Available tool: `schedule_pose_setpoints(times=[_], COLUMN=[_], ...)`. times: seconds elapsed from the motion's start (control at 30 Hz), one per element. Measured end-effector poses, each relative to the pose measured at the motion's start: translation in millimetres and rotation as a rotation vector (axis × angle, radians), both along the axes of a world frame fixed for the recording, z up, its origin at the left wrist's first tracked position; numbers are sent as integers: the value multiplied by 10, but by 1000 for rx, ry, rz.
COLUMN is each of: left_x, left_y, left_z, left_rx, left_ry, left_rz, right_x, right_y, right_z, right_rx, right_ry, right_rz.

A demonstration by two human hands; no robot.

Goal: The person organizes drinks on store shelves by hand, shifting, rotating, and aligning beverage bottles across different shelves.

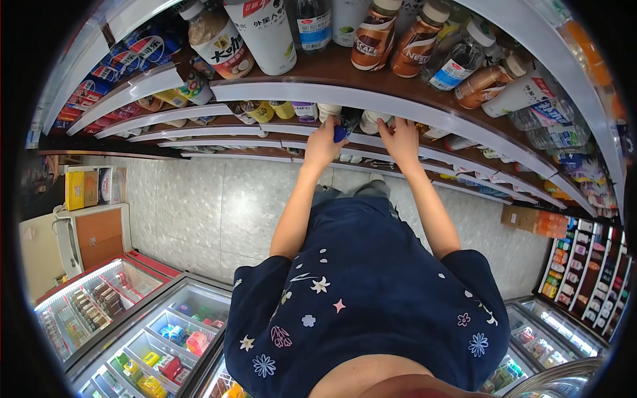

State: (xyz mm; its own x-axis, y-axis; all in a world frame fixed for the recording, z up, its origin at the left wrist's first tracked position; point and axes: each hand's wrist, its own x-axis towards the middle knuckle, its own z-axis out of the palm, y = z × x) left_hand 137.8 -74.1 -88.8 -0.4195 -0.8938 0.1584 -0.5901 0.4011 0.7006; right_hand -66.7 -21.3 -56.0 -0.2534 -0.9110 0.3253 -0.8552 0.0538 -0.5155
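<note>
My left hand (321, 146) is at the second shelf, its fingers closed around a dark blue round-topped item (340, 132). The lower part of that item is hidden, so I cannot tell its kind. Just behind the fingers stands a white-capped bottle (329, 111). My right hand (402, 142) reaches under the upper shelf's edge, thumb and fingers curled at a white bottle (373, 122); the shelf lip hides part of the fingertips. To the left on that same shelf are a purple-labelled NFC bottle (304, 111) and yellow bottles (282, 109).
The upper shelf's white edge strip (318, 95) juts out above both hands. On it stand brown Nescafe bottles (375, 36), a tall white bottle (263, 36) and blue cola packs (142, 52). Behind me are chest freezers (149, 345). A cardboard box (521, 217) sits on the right.
</note>
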Motion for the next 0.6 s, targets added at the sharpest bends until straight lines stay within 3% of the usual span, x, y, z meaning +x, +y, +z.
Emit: schedule_pose_setpoints(times=[0.17, 0.33, 0.43, 0.6], left_x=[196, 243, 298, 264], left_y=[16, -93, -80, -62], left_z=[465, 393, 427, 538], left_rx=[117, 195, 496, 862], left_ry=[161, 833, 993, 1188], left_rz=[140, 177, 240, 409], right_x=[71, -45, -26, 54], right_y=[96, -119, -310, -455], right_z=[-50, -72, 46, -49], right_rx=[-94, -4, 81, -17], right_ry=[-116, 35, -169, 24], right_rz=[-47, -25, 49, 91])
